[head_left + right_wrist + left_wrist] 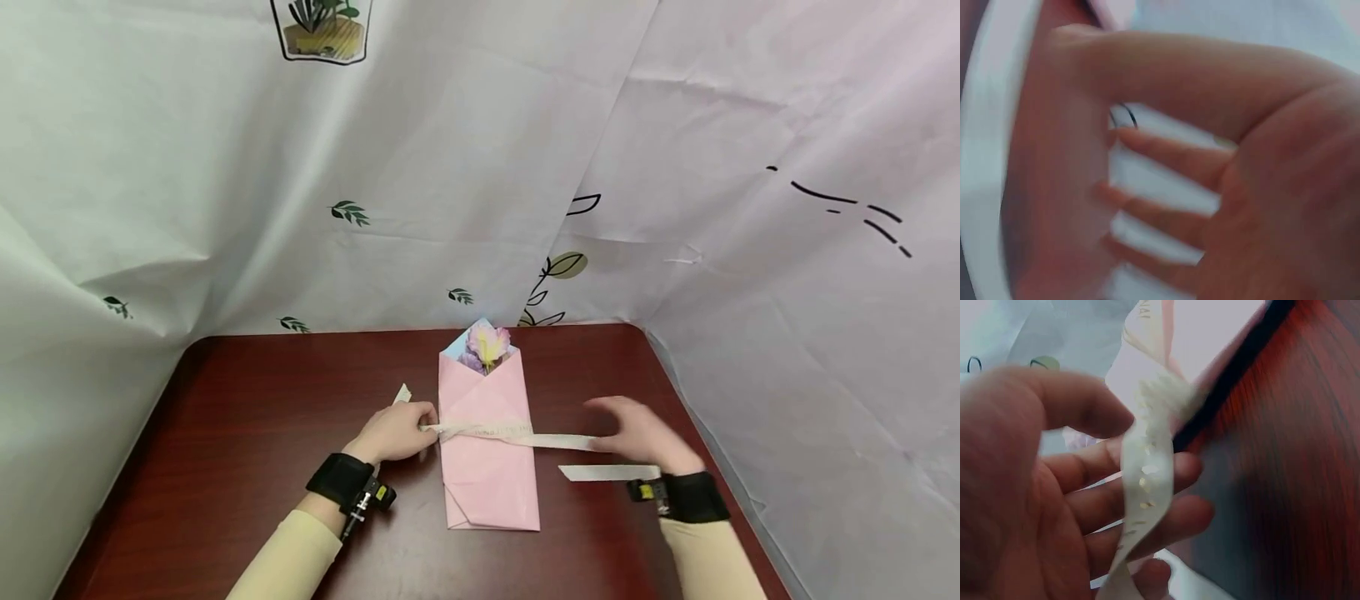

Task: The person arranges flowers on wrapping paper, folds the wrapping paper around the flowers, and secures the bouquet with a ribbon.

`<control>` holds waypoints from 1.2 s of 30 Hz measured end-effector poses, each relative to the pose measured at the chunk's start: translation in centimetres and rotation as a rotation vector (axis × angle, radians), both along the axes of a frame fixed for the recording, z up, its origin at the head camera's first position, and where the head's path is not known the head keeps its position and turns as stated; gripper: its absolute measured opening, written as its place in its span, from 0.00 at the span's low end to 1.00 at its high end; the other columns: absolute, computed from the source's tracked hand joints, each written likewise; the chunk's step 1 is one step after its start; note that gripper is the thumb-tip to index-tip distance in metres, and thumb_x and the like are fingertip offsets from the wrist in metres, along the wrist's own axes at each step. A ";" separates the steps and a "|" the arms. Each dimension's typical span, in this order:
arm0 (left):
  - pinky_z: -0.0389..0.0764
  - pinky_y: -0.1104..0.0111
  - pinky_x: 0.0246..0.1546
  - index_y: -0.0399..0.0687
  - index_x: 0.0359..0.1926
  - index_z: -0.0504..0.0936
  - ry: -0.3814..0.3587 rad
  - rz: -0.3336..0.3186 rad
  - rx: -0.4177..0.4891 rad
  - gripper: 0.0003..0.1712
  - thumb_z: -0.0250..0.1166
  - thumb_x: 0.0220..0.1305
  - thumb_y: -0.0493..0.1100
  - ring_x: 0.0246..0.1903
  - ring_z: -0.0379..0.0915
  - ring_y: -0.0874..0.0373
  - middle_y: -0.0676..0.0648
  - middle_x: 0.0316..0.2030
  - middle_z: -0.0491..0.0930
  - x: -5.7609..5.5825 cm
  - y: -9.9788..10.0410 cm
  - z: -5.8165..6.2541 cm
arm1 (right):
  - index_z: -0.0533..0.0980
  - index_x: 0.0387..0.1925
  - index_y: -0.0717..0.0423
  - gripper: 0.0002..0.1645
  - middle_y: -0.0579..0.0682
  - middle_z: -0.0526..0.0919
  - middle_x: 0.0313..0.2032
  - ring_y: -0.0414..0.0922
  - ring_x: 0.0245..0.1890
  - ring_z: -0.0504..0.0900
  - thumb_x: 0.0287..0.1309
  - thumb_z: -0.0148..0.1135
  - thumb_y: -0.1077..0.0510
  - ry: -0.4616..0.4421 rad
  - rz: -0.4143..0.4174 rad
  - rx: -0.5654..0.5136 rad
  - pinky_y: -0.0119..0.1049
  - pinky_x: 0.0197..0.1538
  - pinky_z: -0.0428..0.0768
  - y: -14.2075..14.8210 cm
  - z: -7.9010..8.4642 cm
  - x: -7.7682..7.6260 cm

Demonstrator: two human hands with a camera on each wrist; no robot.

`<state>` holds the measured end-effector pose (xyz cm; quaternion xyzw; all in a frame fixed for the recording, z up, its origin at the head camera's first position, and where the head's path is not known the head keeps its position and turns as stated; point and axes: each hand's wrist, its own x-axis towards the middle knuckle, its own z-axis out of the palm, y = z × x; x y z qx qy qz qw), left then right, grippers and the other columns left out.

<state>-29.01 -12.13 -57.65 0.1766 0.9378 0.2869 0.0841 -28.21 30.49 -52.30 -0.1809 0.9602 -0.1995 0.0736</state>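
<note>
A flat pink paper wrap lies on the table with a pink, yellow and purple flower showing at its V-shaped top. Across its middle runs a pale ribbon with printed lettering, crossing over itself near the left edge. My left hand holds the ribbon beside that edge; in the left wrist view thumb and fingers are around it, and its tail hangs past the palm. To the right, my right hand is blurred, its fingers spread and the palm bare, close to the ribbon's right-hand stretch.
The dark red wooden table has rounded far corners. A slanted ribbon end lies by the right wrist, and another end sticks up behind the left hand. A pale printed curtain hangs along the back and sides.
</note>
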 end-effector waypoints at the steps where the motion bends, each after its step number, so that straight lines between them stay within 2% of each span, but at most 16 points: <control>1: 0.70 0.66 0.24 0.63 0.32 0.80 -0.002 -0.010 0.019 0.01 0.63 0.60 0.50 0.18 0.70 0.66 0.64 0.16 0.75 0.1 0.3 0.1 | 0.78 0.61 0.56 0.38 0.55 0.81 0.57 0.55 0.60 0.77 0.49 0.79 0.49 0.033 0.049 -0.012 0.55 0.59 0.76 -1.2 -0.9 -0.1; 4: 0.71 0.67 0.24 0.61 0.36 0.81 0.004 -0.012 0.084 0.04 0.61 0.66 0.51 0.19 0.69 0.66 0.62 0.19 0.74 0.3 1.4 0.5 | 0.81 0.57 0.52 0.32 0.49 0.83 0.53 0.51 0.57 0.79 0.50 0.80 0.49 0.086 0.123 -0.043 0.52 0.58 0.77 -4.6 -3.1 0.0; 8: 0.73 0.67 0.28 0.54 0.40 0.83 0.003 -0.029 0.179 0.08 0.59 0.73 0.49 0.21 0.71 0.64 0.58 0.21 0.76 0.6 2.9 0.9 | 0.83 0.46 0.43 0.21 0.39 0.83 0.40 0.43 0.49 0.77 0.50 0.79 0.46 0.144 0.078 -0.015 0.46 0.53 0.78 -7.1 -5.1 0.6; 11: 0.76 0.65 0.33 0.50 0.41 0.85 0.023 -0.019 0.181 0.08 0.60 0.73 0.46 0.26 0.74 0.62 0.55 0.26 0.81 0.9 3.8 1.0 | 0.82 0.37 0.40 0.14 0.36 0.81 0.34 0.43 0.47 0.75 0.51 0.79 0.46 0.194 0.059 0.009 0.45 0.51 0.76 -8.0 -5.9 0.9; 15: 0.79 0.63 0.38 0.49 0.38 0.88 0.081 0.028 0.132 0.06 0.65 0.69 0.43 0.32 0.79 0.61 0.53 0.32 0.86 1.3 4.4 1.1 | 0.80 0.31 0.38 0.09 0.34 0.79 0.30 0.42 0.45 0.75 0.56 0.76 0.48 0.224 0.037 -0.012 0.43 0.48 0.76 -8.3 -6.1 1.0; 17: 0.78 0.64 0.33 0.50 0.34 0.87 0.099 0.047 0.132 0.06 0.66 0.68 0.42 0.28 0.78 0.62 0.54 0.28 0.84 1.5 4.4 1.3 | 0.79 0.32 0.38 0.08 0.34 0.77 0.28 0.40 0.40 0.75 0.60 0.72 0.48 0.209 0.011 -0.025 0.38 0.43 0.75 -8.3 -5.9 1.0; 20: 0.73 0.68 0.25 0.52 0.29 0.83 0.109 0.074 0.150 0.09 0.64 0.69 0.41 0.21 0.70 0.64 0.57 0.22 0.78 1.8 4.6 1.8 | 0.77 0.37 0.39 0.05 0.34 0.73 0.24 0.37 0.29 0.71 0.67 0.66 0.48 0.166 -0.014 -0.031 0.34 0.33 0.72 -8.4 -5.6 1.1; 24: 0.68 0.67 0.21 0.54 0.31 0.80 0.081 0.102 0.180 0.09 0.60 0.71 0.42 0.18 0.65 0.63 0.57 0.19 0.72 2.3 5.1 2.5 | 0.77 0.43 0.40 0.03 0.32 0.72 0.22 0.35 0.23 0.69 0.72 0.60 0.49 0.119 -0.001 -0.068 0.33 0.31 0.70 -9.1 -5.3 1.5; 28: 0.63 0.67 0.17 0.56 0.37 0.84 0.053 0.147 0.197 0.06 0.63 0.69 0.49 0.14 0.61 0.62 0.56 0.14 0.70 2.8 5.5 2.4 | 0.79 0.40 0.37 0.04 0.33 0.71 0.20 0.34 0.22 0.68 0.68 0.64 0.45 0.156 0.018 -0.108 0.32 0.31 0.70 -9.9 -5.5 1.6; 31: 0.62 0.69 0.15 0.58 0.35 0.88 0.095 0.203 0.175 0.06 0.68 0.65 0.51 0.14 0.62 0.65 0.57 0.16 0.74 3.0 5.4 1.9 | 0.79 0.36 0.34 0.06 0.32 0.74 0.21 0.34 0.23 0.69 0.63 0.69 0.43 0.220 0.014 -0.106 0.32 0.31 0.70 -10.2 -5.8 1.5; 36: 0.64 0.68 0.14 0.58 0.28 0.87 0.156 0.264 0.116 0.05 0.71 0.62 0.47 0.14 0.64 0.64 0.58 0.16 0.76 3.7 4.5 0.3 | 0.81 0.27 0.31 0.09 0.29 0.78 0.28 0.34 0.30 0.75 0.56 0.75 0.44 0.310 -0.029 -0.076 0.35 0.35 0.75 -9.7 -6.4 1.4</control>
